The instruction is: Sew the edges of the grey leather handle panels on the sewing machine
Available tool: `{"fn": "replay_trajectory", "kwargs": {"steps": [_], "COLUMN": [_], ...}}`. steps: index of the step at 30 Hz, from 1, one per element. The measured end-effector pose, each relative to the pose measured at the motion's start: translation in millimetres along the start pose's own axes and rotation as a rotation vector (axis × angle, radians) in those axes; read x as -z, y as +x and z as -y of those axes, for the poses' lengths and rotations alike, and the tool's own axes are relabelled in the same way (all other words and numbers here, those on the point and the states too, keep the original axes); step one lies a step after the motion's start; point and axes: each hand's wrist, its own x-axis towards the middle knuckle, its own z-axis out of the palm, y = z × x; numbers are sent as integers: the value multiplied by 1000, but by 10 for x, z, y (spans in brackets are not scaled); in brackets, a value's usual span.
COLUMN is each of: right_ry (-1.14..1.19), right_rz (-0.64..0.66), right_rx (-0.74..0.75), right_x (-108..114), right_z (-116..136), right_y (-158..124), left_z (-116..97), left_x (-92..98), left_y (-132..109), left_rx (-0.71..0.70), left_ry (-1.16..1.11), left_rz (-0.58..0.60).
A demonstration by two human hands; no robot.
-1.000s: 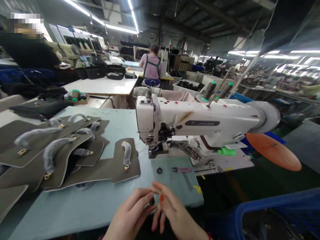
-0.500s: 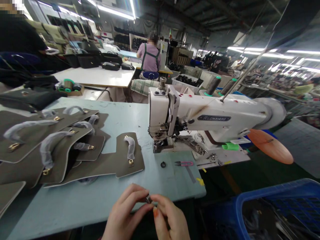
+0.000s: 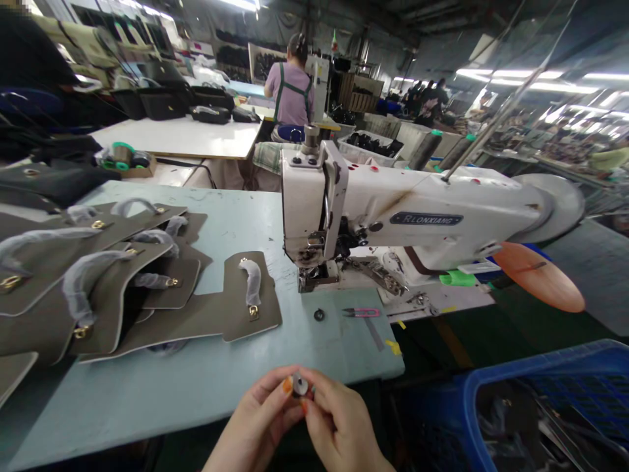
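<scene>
Between my two hands is a small round silver bobbin case (image 3: 299,385), its flat face turned up toward me. The fingers and thumb of my left hand (image 3: 263,412) pinch it from the left. My right hand (image 3: 341,414) is closed on it from the other side, with fingertips partly hidden. Both hands are in front of the table's near edge. Beyond them on the pale table (image 3: 196,387) lie a small dark bobbin (image 3: 319,314) and pink-handled thread snips (image 3: 361,313). Behind these stands a white sewing machine (image 3: 393,196).
Grey-brown bag panels (image 3: 162,324) with wrapped handles and gold fittings are heaped on the left. A blue basket (image 3: 472,400) with similar pieces stands at the lower right. A small box of thread spools (image 3: 125,157) is behind. A person (image 3: 291,85) sits further back.
The bobbin case has turned so its round face shows, and my left thumb has come over its edge. My view has shifted slightly.
</scene>
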Motion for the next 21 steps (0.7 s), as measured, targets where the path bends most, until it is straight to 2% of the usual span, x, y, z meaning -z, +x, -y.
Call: {"fn": "replay_trajectory", "kwargs": {"steps": [3, 7, 12, 16, 19, 21], "right_ry": [-4, -54, -121, -285, -567, -731], "right_rz": [122, 327, 484, 475, 401, 396], "right_rx": [-65, -190, -169, -203, -265, -269], "right_x": [173, 365, 471, 474, 442, 394], "right_z": [-4, -47, -117, -352, -648, -831], "right_y": [63, 134, 195, 304, 509, 677], "left_z": [46, 42, 54, 85, 118, 149], "left_x": [15, -5, -33, -20, 39, 109], "left_y": [45, 87, 144, 263, 371, 427], "left_rx": [51, 75, 121, 137, 111, 108], "left_ry": [-56, 32, 160, 152, 79, 41], "left_rz": [65, 115, 122, 32, -98, -169]}}
